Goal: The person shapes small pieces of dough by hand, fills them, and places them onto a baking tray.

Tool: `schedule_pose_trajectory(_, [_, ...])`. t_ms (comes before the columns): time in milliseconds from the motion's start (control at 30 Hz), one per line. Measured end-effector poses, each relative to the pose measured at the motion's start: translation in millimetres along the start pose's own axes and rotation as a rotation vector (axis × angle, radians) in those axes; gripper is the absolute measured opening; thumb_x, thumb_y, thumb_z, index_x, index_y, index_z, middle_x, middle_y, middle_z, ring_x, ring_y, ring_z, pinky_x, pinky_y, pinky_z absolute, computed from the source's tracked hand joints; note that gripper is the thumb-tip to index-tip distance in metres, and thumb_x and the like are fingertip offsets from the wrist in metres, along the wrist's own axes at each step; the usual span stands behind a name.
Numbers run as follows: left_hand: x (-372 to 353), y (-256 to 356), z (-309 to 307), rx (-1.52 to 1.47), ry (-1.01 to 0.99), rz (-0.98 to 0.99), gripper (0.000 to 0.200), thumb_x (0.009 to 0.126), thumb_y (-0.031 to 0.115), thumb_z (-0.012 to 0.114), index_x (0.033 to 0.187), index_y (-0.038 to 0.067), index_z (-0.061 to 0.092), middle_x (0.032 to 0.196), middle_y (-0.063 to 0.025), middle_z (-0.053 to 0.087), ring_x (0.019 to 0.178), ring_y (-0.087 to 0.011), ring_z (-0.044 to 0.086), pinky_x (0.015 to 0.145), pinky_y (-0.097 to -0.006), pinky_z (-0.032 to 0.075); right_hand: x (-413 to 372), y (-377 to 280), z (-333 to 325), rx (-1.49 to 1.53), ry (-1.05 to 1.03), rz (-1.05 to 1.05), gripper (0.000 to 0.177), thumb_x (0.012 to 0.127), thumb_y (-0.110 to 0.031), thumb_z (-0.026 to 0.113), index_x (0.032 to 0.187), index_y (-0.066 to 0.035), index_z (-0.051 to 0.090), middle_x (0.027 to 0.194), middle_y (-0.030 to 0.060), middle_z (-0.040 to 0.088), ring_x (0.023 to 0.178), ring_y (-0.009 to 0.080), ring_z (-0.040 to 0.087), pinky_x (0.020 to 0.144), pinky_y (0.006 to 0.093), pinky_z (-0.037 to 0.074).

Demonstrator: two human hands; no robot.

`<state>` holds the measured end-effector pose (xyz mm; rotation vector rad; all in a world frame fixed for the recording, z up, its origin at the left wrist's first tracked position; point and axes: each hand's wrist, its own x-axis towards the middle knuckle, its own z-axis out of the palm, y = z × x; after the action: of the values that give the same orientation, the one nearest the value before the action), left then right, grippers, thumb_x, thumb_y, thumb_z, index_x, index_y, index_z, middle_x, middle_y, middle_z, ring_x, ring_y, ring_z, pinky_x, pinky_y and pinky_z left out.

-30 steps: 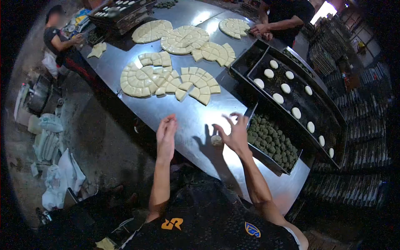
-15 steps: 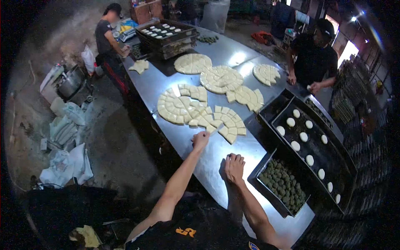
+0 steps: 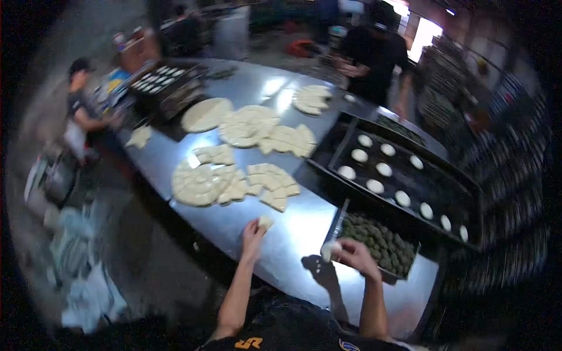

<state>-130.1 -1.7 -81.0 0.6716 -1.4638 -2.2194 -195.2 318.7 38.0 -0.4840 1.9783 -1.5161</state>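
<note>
My left hand (image 3: 252,241) is over the near side of the metal table, its fingers closed on a small pale dough piece (image 3: 266,222). My right hand (image 3: 356,257) grips a white dough piece (image 3: 328,251) at the near left corner of a tray of dark green filling balls (image 3: 380,243). Beyond my left hand lie cut dough pieces (image 3: 272,178) in a fan shape. To their left is a round dough sheet (image 3: 199,184) scored into segments. The image is somewhat blurred, so the finger details are soft.
A long black baking tray (image 3: 433,181) with white dough rounds stands at the right. More dough sheets (image 3: 249,126) lie farther up the metal table (image 3: 234,231). One person (image 3: 374,55) stands across the table; another (image 3: 88,111) works at the far left beside stacked trays (image 3: 175,96).
The view has turned to the right. My left hand has drawn back from the cut dough with a piece. My right hand has risen from the table and now holds dough by the filling tray.
</note>
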Motion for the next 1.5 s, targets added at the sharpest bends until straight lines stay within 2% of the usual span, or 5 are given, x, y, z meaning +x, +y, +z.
schedule_pose_trajectory(533, [-96.3, 34.7, -34.6, -0.332, 0.018, -0.153, 0.033, 0.095, 0.009, 0.055, 0.124, -0.006, 0.046, 0.118, -0.0118, 0.054, 0.109, -0.0218, 0.056, 0.096, -0.0355, 0.048, 149.9, 35.5, -299.1, -1.175, 0.91, -0.286, 0.02, 0.084, -0.01, 0.058, 0.097, 0.003, 0.065, 0.094, 0.0247, 0.063, 0.083, 0.0412, 0.06, 0.077, 0.0449, 0.049])
schedule_pose_trajectory(767, [-85.1, 58.4, 8.7, -0.191, -0.154, -0.21, 0.037, 0.095, 0.017, 0.059, 0.123, -0.005, 0.048, 0.114, -0.0114, 0.057, 0.105, -0.0199, 0.059, 0.09, -0.0306, 0.051, 114.8, 6.8, -162.5, -0.487, 0.866, -0.494, 0.024, 0.093, -0.018, 0.057, 0.105, 0.002, 0.064, 0.091, 0.0082, 0.063, 0.082, 0.0156, 0.058, 0.074, 0.029, 0.046])
schedule_pose_trajectory(933, [-84.9, 6.2, 85.3, 0.04, -0.585, -0.104, 0.03, 0.091, 0.014, 0.063, 0.117, -0.001, 0.054, 0.108, -0.0063, 0.059, 0.098, -0.0121, 0.057, 0.086, -0.0263, 0.049, 66.4, 11.7, 61.3, -0.039, 0.369, -0.025, 0.064, 0.099, -0.047, 0.04, 0.073, 0.006, 0.066, 0.063, 0.0104, 0.062, 0.061, 0.019, 0.057, 0.059, 0.0352, 0.043])
schedule_pose_trajectory(1267, [-121.4, 31.8, 116.5, 0.18, -0.377, 0.029, 0.036, 0.089, 0.013, 0.066, 0.121, 0.003, 0.054, 0.114, -0.0062, 0.058, 0.104, -0.0137, 0.055, 0.088, -0.0291, 0.047, 51.2, -8.5, 96.5, 0.693, 0.857, -0.115, 0.045, 0.102, -0.035, 0.041, 0.066, -0.009, 0.042, 0.062, -0.0042, 0.04, 0.055, 0.0056, 0.036, 0.05, 0.0256, 0.031])
schedule_pose_trajectory(1500, [-110.6, 48.9, 98.8, 0.283, -0.394, 0.219, 0.034, 0.09, 0.009, 0.062, 0.123, 0.005, 0.057, 0.118, -0.0099, 0.057, 0.106, -0.0182, 0.058, 0.086, -0.0286, 0.05, 46.1, -2.6, 95.4, 0.128, 0.599, -0.203, 0.041, 0.102, -0.027, 0.041, 0.071, 0.0, 0.05, 0.062, 0.002, 0.045, 0.058, 0.011, 0.039, 0.053, 0.0324, 0.034])
